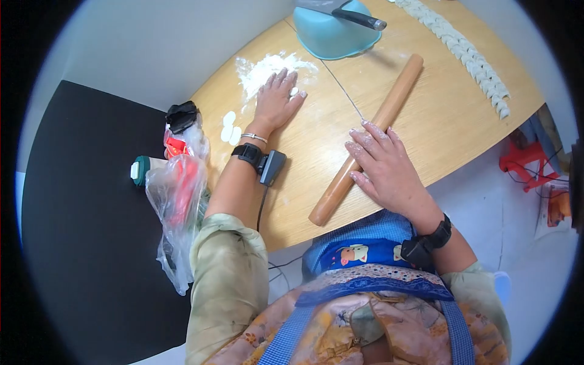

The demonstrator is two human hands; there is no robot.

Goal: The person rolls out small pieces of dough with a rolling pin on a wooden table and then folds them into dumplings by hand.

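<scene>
The wooden rolling pin (365,141) is lying diagonally across the round wooden bench (444,115), one end pointing toward the person's apron and the other toward the far side. It is looking like a stiff, solid, smooth rod, probably light enough for one hand, and likely to roll away if pushed sideways. A dusting of flour on it would be making the surface a little slippery, so it would be handling best with flat palms over the middle, or with a wrap around either end.

The right hand (384,170) is resting on top of the pin near its middle, its floury fingers (365,135) spread and lying flat over the wood rather than curling around it. The left hand (277,100) is pressing palm-down, fingers splayed and holding nothing, at the edge of a loose pile of flour (267,68) on the bench, well apart from the pin. Both wrists are wearing black bands.

Just beside the left forearm, a few small flat dough discs (229,129) are sitting near the bench edge; they are looking soft and easy to deform. Beyond the flour, a light blue bowl (334,33) is standing with a dark-handled tool across it. Along the far right of the bench, a long row of folded dumplings (465,52) is running. At the left edge, a crumpled plastic bag (176,201) with red contents is hanging off.
</scene>
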